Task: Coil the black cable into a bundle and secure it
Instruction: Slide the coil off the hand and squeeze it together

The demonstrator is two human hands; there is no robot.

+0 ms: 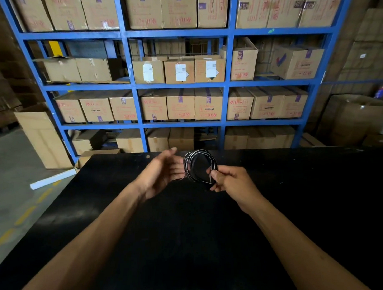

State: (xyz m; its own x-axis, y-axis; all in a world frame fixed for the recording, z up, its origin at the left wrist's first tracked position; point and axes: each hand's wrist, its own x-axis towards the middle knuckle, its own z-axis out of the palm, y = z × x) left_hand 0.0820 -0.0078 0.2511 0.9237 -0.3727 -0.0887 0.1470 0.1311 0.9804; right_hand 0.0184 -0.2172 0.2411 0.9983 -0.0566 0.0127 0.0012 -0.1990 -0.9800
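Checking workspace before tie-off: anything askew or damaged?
Coiled black cable looks tidy, pinched in the right hand; left hand open beside it. Oddities: a white tube lying on the floor, and a torn-open box on the blue shelving.

There is a single wide-angle view, taken from the person's head and looking forward and down. Both bare forearms reach in from the bottom edge, close to the lens, over the flat black tabletop (182, 242) that fills the lower half. Beyond the table's far edge, the tall blue metal shelving rack (228, 81) stacked with brown cardboard boxes (180, 103) stands facing the camera, its uprights bowed by lens distortion.
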